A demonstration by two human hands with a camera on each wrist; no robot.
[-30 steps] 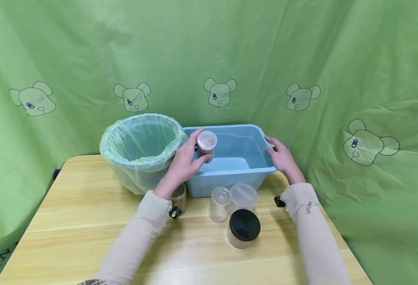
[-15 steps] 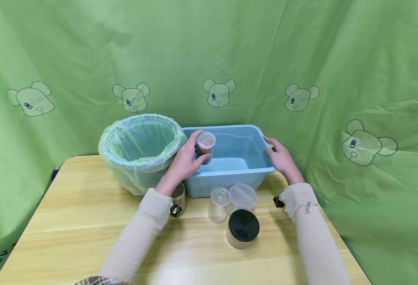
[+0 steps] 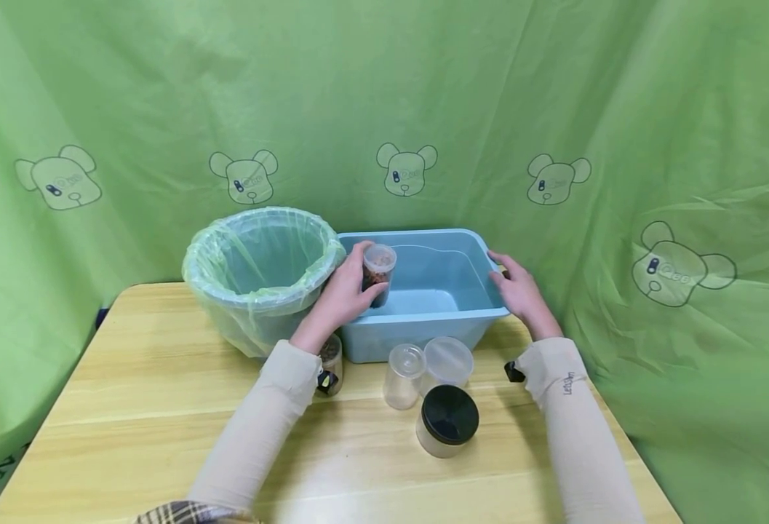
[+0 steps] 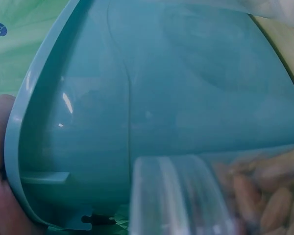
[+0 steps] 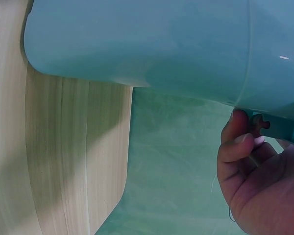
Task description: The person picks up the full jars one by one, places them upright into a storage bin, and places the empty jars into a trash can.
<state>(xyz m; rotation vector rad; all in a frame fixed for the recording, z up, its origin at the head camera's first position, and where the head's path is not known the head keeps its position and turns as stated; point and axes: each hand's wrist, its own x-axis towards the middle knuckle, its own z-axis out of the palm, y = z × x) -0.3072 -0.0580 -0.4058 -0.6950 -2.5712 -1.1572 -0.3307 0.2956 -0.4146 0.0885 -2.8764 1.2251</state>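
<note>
My left hand (image 3: 347,291) grips a clear lidded jar (image 3: 379,275) and holds it over the left part of the blue tub (image 3: 423,317). Brown, almond-like nuts (image 4: 269,200) show through its wall in the left wrist view. At the tub's right end, my right hand (image 3: 518,292) holds the rim; in the right wrist view its curled fingers (image 5: 233,147) are at the handle slot. Below my left wrist stands another clear jar (image 3: 333,364) with brown contents, partly hidden by the sleeve and wrist camera.
A bucket (image 3: 260,298) lined with a thin green bag stands left of the tub. In front of the tub are a narrow clear jar (image 3: 401,382), a wider clear container (image 3: 448,358) and a black-lidded jar (image 3: 449,418). Green curtains enclose the wooden table (image 3: 129,407).
My left hand has lowered slightly and the jar has turned more upright, so more of its side and contents show. My right hand stays on the tub's rim.
</note>
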